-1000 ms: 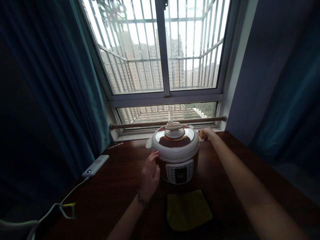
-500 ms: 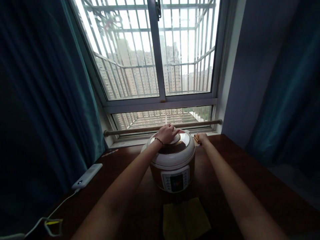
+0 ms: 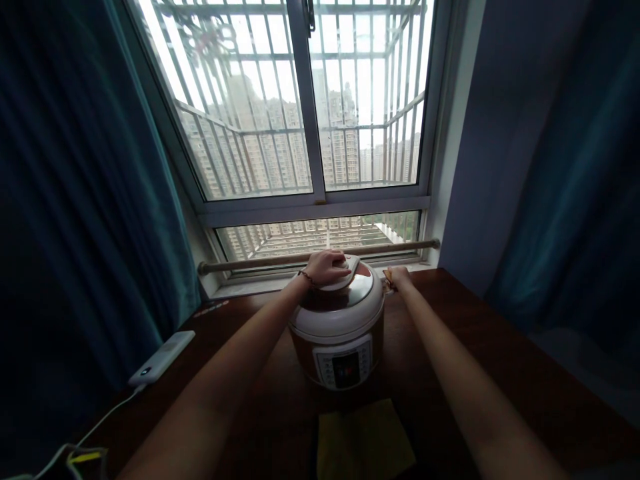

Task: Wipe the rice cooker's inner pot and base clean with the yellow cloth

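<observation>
A white and brown electric pressure cooker (image 3: 345, 327) stands on the dark wooden table with its lid in place. My left hand (image 3: 327, 268) lies on top of the lid, its fingers curled over the white lid handle (image 3: 353, 269). At the cooker's right side, my right hand (image 3: 399, 276) is closed round a small brown thing (image 3: 388, 280), mostly hidden by the fingers, whose kind I cannot make out. A yellow-green cloth (image 3: 365, 440) lies on the table in front of the cooker.
A white power bank (image 3: 163, 359) with a cable sits on the table (image 3: 265, 400) at left. Behind the cooker are a horizontal rail (image 3: 260, 263) and a barred window. Blue curtains (image 3: 115, 200) hang at both sides.
The lid handle has turned and shows more plainly to the right of my left hand, whose fingers are now curled over it. The right hand stays at the cooker's side. The view has shifted slightly.
</observation>
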A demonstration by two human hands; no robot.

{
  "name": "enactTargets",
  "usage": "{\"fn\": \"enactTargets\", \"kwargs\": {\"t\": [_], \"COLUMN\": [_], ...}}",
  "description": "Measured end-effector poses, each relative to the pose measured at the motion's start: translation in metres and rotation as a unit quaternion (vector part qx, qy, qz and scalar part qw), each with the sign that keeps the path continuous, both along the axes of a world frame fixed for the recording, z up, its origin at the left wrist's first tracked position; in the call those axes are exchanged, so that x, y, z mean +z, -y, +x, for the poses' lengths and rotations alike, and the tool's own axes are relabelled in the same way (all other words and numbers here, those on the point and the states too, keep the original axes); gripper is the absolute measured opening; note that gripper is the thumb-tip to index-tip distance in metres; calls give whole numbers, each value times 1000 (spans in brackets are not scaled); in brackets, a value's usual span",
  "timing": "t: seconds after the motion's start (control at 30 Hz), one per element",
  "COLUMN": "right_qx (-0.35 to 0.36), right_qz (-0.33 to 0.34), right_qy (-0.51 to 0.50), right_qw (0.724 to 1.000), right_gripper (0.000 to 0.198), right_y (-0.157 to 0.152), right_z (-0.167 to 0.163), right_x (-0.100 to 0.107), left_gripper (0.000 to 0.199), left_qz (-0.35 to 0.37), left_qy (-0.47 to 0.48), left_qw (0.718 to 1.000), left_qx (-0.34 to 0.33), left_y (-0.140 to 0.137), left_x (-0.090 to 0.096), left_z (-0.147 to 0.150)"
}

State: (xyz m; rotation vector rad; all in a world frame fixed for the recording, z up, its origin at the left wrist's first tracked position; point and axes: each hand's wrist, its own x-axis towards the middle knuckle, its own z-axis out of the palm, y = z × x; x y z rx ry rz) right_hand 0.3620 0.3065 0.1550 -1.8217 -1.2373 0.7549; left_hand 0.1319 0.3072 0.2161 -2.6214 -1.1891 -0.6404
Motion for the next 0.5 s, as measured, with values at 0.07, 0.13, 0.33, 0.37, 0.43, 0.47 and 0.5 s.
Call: {"fn": "enactTargets", "kwargs": {"t": [0.07,0.13,0.33,0.37,0.43,0.47,0.5], "right_qx": [-1,1,11,11,11,12,14], "right_qz": [-13,-20,-16,-14,-6,-1,6], "right_qy": [-2,-1,0,-1,-2,-3,-4], "right_qw": [1000,1000,1000,1000,1000,1000,1000], "right_gripper": [32,31,31,31,30,30,30], "right_y": [0,0,-4,-4,-5,-5,-6], "right_z": [0,1,3,4,5,5,5], "right_x": [1,1,0,0,-1,-2,-2], "left_gripper": [37,39,42,42,42,42,42], "left_qz": [-5,-7,0,1,-2,-4,-7], "left_qy": [-3,-4,12,20,40,48,57], "left_qw": [1000,999,1000,1000,999,999,998], "left_qx": [-21,-33,-20,-12,1,6,10], "left_y": [0,0,4,4,4,4,4], "left_x": [2,3,0,-1,-3,-4,-5], "left_z": [-1,-2,-3,-2,-2,-2,-2]}}
